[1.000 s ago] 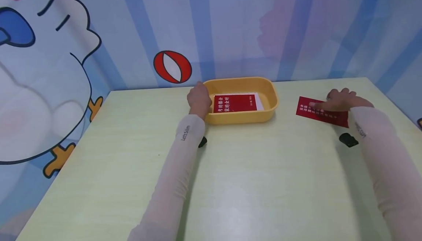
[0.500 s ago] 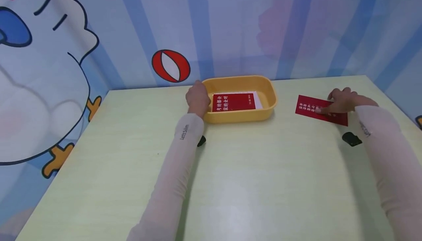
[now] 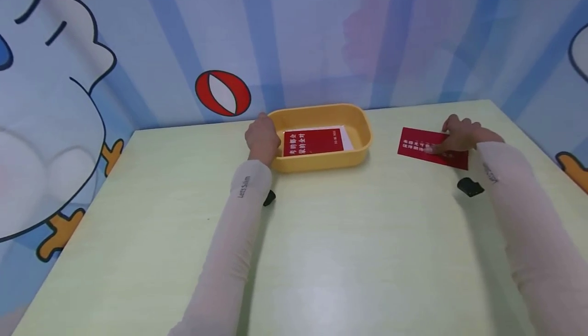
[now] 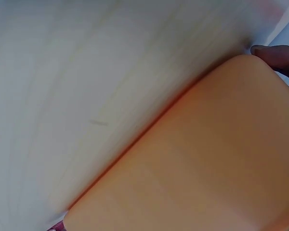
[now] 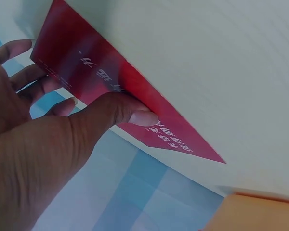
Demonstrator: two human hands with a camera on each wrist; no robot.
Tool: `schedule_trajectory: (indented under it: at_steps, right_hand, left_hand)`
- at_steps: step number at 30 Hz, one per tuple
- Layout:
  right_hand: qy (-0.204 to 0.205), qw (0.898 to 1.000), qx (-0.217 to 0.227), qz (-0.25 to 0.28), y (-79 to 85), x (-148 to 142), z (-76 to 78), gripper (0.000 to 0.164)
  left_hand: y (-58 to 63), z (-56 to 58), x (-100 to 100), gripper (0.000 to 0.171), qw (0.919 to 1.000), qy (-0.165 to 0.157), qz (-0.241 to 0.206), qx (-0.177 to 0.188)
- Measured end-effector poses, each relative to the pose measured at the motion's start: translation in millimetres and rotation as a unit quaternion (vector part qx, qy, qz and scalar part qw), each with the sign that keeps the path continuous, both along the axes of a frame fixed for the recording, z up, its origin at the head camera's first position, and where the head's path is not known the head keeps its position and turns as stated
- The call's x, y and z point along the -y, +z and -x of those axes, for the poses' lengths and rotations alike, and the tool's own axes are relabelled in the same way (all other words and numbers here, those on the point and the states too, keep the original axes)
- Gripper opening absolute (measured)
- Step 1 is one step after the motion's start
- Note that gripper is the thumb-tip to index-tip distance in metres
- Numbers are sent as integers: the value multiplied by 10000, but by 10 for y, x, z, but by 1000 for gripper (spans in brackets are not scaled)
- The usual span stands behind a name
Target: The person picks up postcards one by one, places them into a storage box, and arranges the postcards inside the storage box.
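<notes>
My left hand [image 3: 263, 139] grips the left end of a yellow-orange plastic tray [image 3: 323, 163]. The tray's outer wall [image 4: 183, 154] fills much of the left wrist view, with one digit at its corner. Inside lie a red card [image 3: 317, 141] with white characters and a white card [image 3: 347, 139] partly under it. To the right of the tray, my right hand [image 3: 461, 137] pinches another red card [image 3: 427, 137]. The right wrist view shows the thumb [image 5: 143, 118] pressed on this card's printed face and the other fingers at its far edge, their tips partly hidden.
Both stand on a pale table [image 3: 340, 244] against a blue striped backdrop [image 3: 312, 34] with cartoon prints. Black objects [image 3: 470, 187] show below both wrists. In the right wrist view the tray's end [image 5: 255, 214] is at the lower right.
The head view has turned slightly right, so everything sits further left. My right thumb has shifted a little along the red card. My left hand keeps its grip on the tray.
</notes>
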State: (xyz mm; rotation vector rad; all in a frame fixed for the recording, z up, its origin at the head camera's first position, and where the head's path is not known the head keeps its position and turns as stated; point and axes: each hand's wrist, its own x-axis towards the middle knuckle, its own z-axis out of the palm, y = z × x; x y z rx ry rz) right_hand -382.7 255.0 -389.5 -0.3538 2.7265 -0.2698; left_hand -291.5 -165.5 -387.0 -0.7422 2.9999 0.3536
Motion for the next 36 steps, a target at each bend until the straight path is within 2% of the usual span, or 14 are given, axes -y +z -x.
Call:
schedule_trajectory:
  at_steps: [10, 18, 23, 30, 36]
  right_hand:
    - [-1, 10000, 26, 12, 65, 56, -46, 82]
    - [183, 9997, -117, -72, 71, 141, -14, 76]
    - [146, 9997, -171, -13, 62, 125, 15, 76]
    - [179, 9994, -83, 275, 62, 118, 73, 85]
    - [79, 9980, 59, 624, 9, 53, 85, 78]
  left_hand:
    - [18, -43, 21, 45, 9999, -29, 24, -129]
    - [56, -87, 68, 46, 9998, 196, -23, -85]
    - [47, -95, 81, 47, 9998, 142, -95, -100]
    - [34, -111, 130, 48, 9999, 140, 37, -41]
    - [48, -95, 94, 49, 9998, 179, -2, 5]
